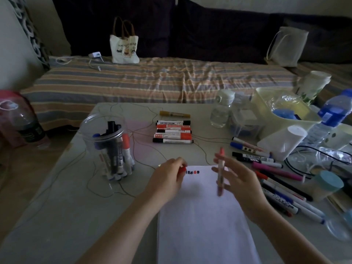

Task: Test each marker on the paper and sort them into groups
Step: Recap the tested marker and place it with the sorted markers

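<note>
Paper lies on table, test scribbles along its far edge. Left hand at paper's far-left corner, fingers curled round a red cap. Right hand over paper's right side, fingers pinching a red marker, blurred, roughly upright. Beyond paper: row of sorted markers. Left of paper: clear jar of markers. Right of paper: loose marker pile
</note>
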A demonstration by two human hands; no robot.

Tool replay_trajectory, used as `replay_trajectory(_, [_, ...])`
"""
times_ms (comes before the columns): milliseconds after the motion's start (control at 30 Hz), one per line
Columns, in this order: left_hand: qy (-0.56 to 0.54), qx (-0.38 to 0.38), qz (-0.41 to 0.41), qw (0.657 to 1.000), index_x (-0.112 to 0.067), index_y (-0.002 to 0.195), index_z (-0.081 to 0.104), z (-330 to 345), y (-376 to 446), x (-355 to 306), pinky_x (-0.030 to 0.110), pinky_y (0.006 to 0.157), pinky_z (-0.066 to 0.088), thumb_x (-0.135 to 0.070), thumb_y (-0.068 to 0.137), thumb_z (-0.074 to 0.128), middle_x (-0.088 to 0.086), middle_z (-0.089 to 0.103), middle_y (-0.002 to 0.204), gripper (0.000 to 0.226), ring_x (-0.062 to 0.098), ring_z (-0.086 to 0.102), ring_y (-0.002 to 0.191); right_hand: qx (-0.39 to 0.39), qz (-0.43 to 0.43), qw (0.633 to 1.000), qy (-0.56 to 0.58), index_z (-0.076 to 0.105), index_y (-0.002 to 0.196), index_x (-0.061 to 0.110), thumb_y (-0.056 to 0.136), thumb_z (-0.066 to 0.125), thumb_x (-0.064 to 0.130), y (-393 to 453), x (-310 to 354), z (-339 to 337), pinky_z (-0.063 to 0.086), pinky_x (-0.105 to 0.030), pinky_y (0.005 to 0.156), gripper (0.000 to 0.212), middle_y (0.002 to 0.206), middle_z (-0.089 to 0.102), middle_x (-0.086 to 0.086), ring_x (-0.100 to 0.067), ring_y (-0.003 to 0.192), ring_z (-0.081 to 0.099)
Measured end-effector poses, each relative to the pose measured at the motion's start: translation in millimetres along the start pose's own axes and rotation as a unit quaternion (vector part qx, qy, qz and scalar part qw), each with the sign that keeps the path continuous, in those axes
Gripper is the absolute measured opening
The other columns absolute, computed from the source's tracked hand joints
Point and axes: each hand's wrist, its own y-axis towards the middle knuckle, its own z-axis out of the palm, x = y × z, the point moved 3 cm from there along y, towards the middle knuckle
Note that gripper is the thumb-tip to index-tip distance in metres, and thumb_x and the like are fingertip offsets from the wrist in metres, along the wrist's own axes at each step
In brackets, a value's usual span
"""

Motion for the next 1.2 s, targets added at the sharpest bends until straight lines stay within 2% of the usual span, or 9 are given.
replay_trajectory(67, [0.037, 0.033, 0.019, 0.999, -0.023, 0.117, 0.06, 7.9, 0.5, 1.3, 0.034, 0.085, 0.049, -0.02, 0.097, 0.051, -0.002, 0.061, 0.113, 0.022, 0.018, 0.056, 0.103, -0.007, 0.072, 0.978, 0.195, 0.066, 0.117, 0.026, 0.092, 0.054, -0.004, 4.8, 2.2, -4.7, 0.058, -0.044, 0.082, 0.041, 0.107, 0.072, -0.002, -0.019, 0.101, 0.069])
replay_trajectory(100, [0.052, 0.042, 0.023, 0.998, -0.024, 0.119, 0.06, 10.4, 1.8, 2.4, 0.034, 0.087, 0.047, -0.02, 0.098, 0.05, -0.003, 0.059, 0.114, 0.024, 0.018, 0.053, 0.106, -0.011, 0.083, 0.974, 0.21, 0.066, 0.118, 0.022, 0.086, 0.062, 0.001, 7.2, 2.6, -6.8, 0.057, -0.041, 0.079, 0.038, 0.1, 0.073, -0.004, -0.019, 0.095, 0.07])
replay_trajectory(200, [0.094, 0.05, 0.035, 0.994, -0.027, 0.123, 0.058, 17.2, 5.3, 4.3, 0.036, 0.091, 0.044, -0.021, 0.097, 0.049, -0.003, 0.054, 0.117, 0.028, 0.019, 0.048, 0.112, -0.026, 0.096, 0.988, 0.115, 0.07, 0.107, 0.013, 0.077, 0.072, 0.025, 16.9, -3.5, -4.2, 0.049, -0.028, 0.062, 0.032, 0.076, 0.062, -0.005, -0.014, 0.071, 0.056])
replay_trajectory(333, [0.077, 0.089, 0.076, 0.99, -0.025, 0.127, 0.059, 26.5, 5.8, 8.4, 0.032, 0.101, 0.035, -0.02, 0.095, 0.053, -0.002, 0.052, 0.132, 0.033, 0.021, 0.044, 0.123, -0.081, 0.055, 0.995, -0.013, 0.071, 0.09, 0.009, 0.097, 0.058, 0.025, 38.8, -16.3, 5.8, 0.04, -0.023, 0.048, 0.021, 0.058, 0.056, -0.001, -0.011, 0.052, 0.048])
replay_trajectory(500, [0.093, 0.13, 0.131, 0.978, -0.03, 0.12, 0.067, 32.9, 5.9, 14.2, 0.036, 0.103, 0.038, -0.039, 0.085, 0.053, -0.004, 0.052, 0.14, 0.038, 0.024, 0.045, 0.123, -0.055, 0.032, 0.992, -0.107, 0.069, 0.083, 0.011, 0.096, 0.06, 0.019, 57.3, -33.3, 17.2, 0.052, -0.027, 0.052, 0.017, 0.066, 0.071, -0.005, -0.018, 0.057, 0.066])
replay_trajectory(667, [0.098, 0.136, 0.121, 0.978, -0.039, 0.123, 0.062, 37.9, 7.6, 18.1, 0.036, 0.104, 0.035, -0.04, 0.086, 0.057, -0.009, 0.047, 0.144, 0.037, 0.021, 0.039, 0.125, -0.108, -0.007, 0.974, -0.197, 0.071, 0.073, 0.022, 0.088, 0.068, 0.026, 56.0, -54.0, 14.4, 0.045, -0.012, 0.054, 0.016, 0.062, 0.07, 0.007, 0.001, 0.056, 0.063])
replay_trajectory(767, [0.101, 0.137, 0.122, 0.978, -0.041, 0.123, 0.061, 39.1, 7.4, 19.2, 0.036, 0.104, 0.035, -0.042, 0.086, 0.053, -0.01, 0.048, 0.143, 0.039, 0.021, 0.04, 0.124, -0.112, -0.024, 0.97, -0.216, 0.073, 0.075, 0.026, 0.085, 0.071, 0.03, 53.8, -56.0, 14.9, 0.051, -0.016, 0.062, 0.012, 0.068, 0.072, 0.011, 0.004, 0.069, 0.065])
replay_trajectory(933, [0.103, 0.141, 0.117, 0.978, -0.043, 0.125, 0.059, 40.2, 5.8, 19.0, 0.038, 0.105, 0.034, -0.044, 0.085, 0.047, -0.007, 0.047, 0.142, 0.042, 0.024, 0.039, 0.126, -0.115, -0.026, 0.97, -0.211, 0.074, 0.078, 0.025, 0.083, 0.074, 0.029, 55.1, -58.7, 11.6, 0.048, -0.009, 0.061, 0.006, 0.072, 0.072, 0.012, 0.006, 0.072, 0.065])
replay_trajectory(1200, [0.107, 0.152, 0.112, 0.976, -0.044, 0.127, 0.057, 42.0, 7.5, 20.4, 0.039, 0.106, 0.032, -0.042, 0.088, 0.053, -0.008, 0.042, 0.146, 0.039, 0.023, 0.035, 0.129, -0.124, -0.034, 0.968, -0.217, 0.075, 0.079, 0.025, 0.082, 0.075, 0.03, 54.0, -60.7, 10.7, 0.053, -0.02, 0.067, 0.005, 0.072, 0.072, 0.012, 0.005, 0.07, 0.065])
